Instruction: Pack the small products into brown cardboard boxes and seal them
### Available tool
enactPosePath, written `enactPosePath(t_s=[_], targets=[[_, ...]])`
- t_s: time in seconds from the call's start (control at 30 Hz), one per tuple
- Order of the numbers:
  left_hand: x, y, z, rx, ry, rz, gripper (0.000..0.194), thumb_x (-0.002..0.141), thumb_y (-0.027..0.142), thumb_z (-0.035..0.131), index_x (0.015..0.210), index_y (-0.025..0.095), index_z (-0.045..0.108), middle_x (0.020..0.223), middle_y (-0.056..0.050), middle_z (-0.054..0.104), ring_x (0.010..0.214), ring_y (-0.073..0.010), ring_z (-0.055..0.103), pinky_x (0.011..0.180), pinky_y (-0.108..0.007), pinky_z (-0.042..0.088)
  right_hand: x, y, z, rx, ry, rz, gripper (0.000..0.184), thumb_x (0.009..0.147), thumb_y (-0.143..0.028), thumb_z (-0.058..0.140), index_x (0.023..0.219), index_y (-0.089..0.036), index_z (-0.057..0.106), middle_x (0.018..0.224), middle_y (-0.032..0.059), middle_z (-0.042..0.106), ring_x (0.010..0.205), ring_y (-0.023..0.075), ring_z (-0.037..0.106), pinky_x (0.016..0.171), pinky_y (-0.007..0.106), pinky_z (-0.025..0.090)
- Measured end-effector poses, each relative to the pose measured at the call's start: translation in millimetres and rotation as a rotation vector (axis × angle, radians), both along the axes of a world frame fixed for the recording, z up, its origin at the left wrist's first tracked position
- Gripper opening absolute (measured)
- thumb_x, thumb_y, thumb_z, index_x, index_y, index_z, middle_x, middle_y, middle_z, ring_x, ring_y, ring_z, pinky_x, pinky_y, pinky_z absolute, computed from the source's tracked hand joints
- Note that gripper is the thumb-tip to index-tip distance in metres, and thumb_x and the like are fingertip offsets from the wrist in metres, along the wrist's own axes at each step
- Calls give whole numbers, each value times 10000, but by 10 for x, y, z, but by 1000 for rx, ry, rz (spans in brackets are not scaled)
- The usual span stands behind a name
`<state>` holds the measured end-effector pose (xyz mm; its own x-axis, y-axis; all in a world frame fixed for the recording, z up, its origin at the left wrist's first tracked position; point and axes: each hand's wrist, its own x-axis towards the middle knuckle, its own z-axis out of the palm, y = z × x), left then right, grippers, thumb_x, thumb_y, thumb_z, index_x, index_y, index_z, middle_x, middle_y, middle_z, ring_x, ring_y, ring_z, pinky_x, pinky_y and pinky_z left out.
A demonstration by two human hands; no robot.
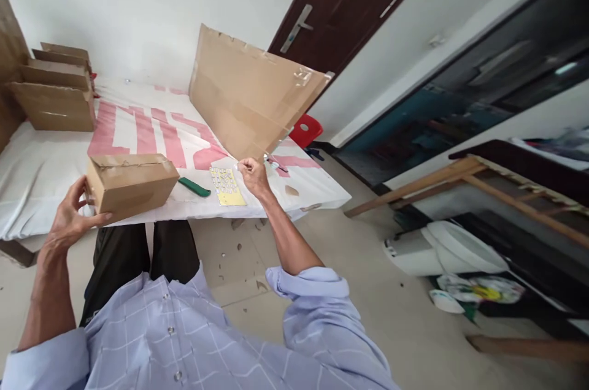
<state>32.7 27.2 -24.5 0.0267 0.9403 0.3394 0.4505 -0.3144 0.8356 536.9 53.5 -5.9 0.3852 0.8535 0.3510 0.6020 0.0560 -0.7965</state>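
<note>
My left hand (pixel 73 212) grips the left end of a closed cardboard box (pixel 138 187) at the table's front edge, thumb low on the near side and fingers behind. To the right, my right hand (pixel 254 176) is closed in a pinch just above a yellow sheet of small stickers (pixel 227 187). A small white sticker (pixel 236 167) shows at its fingertips. The sheet's lower part is bare yellow. Between box and sheet lies a green utility knife (pixel 194 187).
A large cardboard sheet (pixel 248 95) stands tilted behind my right hand. Several open boxes (pixel 55 102) are at the back left. A cardboard scrap (pixel 291 191) lies near the table's right end. A red stool (pixel 306 130) and a white bucket (pixel 442 249) are beyond the table.
</note>
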Motion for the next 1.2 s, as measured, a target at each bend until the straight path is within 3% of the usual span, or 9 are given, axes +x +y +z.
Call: enactPosePath(t_s=[0.1, 0.17, 0.37, 0.5, 0.6, 0.67, 0.77, 0.9, 1.2], targets=[[-66, -7, 54, -148, -155, -122, 1006, 576, 675, 1083, 1467, 483, 657, 1613, 113, 686, 1572, -376, 570, 1317, -657, 474, 187, -3, -314, -40, 37, -66, 108, 794, -338, 606, 736, -253, 574, 772, 38, 680, 847, 229, 607, 853, 360, 508], [-90, -5, 61, -210, -188, -114, 1012, 484, 659, 1124, 1392, 526, 698, 1561, 164, 718, 1562, -389, 579, 1340, -693, 446, 294, -14, -481, -63, 58, -97, 99, 774, -334, 601, 720, -255, 573, 746, 30, 672, 828, 225, 597, 836, 356, 499], [-116, 22, -9, -331, -191, 15, 1010, 335, 715, 1129, 1237, 469, 748, 1186, 180, 829, 1299, -379, 716, 1212, -723, 561, 382, -41, -876, -128, 88, -66, 106, 771, -337, 590, 717, -246, 595, 793, 43, 710, 838, 220, 620, 832, 343, 503], [-125, 50, -24, -332, -183, 17, 991, 377, 669, 1134, 1258, 444, 740, 1159, 179, 825, 1263, -341, 727, 1161, -657, 614, 222, 8, -1077, -163, 82, 16, 119, 793, -344, 607, 737, -240, 623, 837, 42, 737, 838, 216, 641, 829, 334, 516], [-126, 78, -11, -360, -235, 41, 1093, 259, 483, 1151, 1262, 336, 744, 1135, 74, 831, 1139, -306, 761, 972, -459, 716, 133, 67, -1170, -178, 65, 41, 111, 803, -337, 624, 744, -243, 628, 850, 32, 738, 843, 215, 644, 830, 332, 519], [-121, 94, 1, -383, -289, 53, 1121, 204, 332, 1126, 1258, 272, 747, 1107, 18, 825, 1049, -267, 763, 835, -314, 709, 116, 99, -1209, -186, 51, 46, 107, 811, -332, 631, 749, -246, 629, 853, 28, 733, 847, 216, 645, 833, 333, 522], [-104, 99, 14, -400, -320, 60, 1073, 230, 217, 1082, 1250, 257, 749, 1085, 16, 814, 984, -219, 747, 758, -218, 675, 131, 123, -1250, -197, 28, 57, 107, 825, -327, 634, 753, -248, 631, 847, 23, 725, 843, 216, 646, 837, 337, 529], [-78, 79, 26, -406, -338, 67, 1023, 242, 173, 1052, 1217, 257, 752, 1086, 22, 808, 981, -204, 737, 757, -188, 660, 157, 116, -1308, -205, 0, 74, 85, 829, -308, 636, 769, -247, 641, 863, 24, 738, 855, 218, 660, 848, 340, 538], [-120, 95, -20, -382, -304, 74, 998, 265, 211, 1051, 1216, 260, 751, 1085, 3, 815, 998, -259, 757, 751, -260, 684, 156, 89, -1406, -204, -68, 56, 92, 850, -312, 625, 778, -256, 639, 909, 26, 760, 883, 224, 679, 852, 347, 543]])
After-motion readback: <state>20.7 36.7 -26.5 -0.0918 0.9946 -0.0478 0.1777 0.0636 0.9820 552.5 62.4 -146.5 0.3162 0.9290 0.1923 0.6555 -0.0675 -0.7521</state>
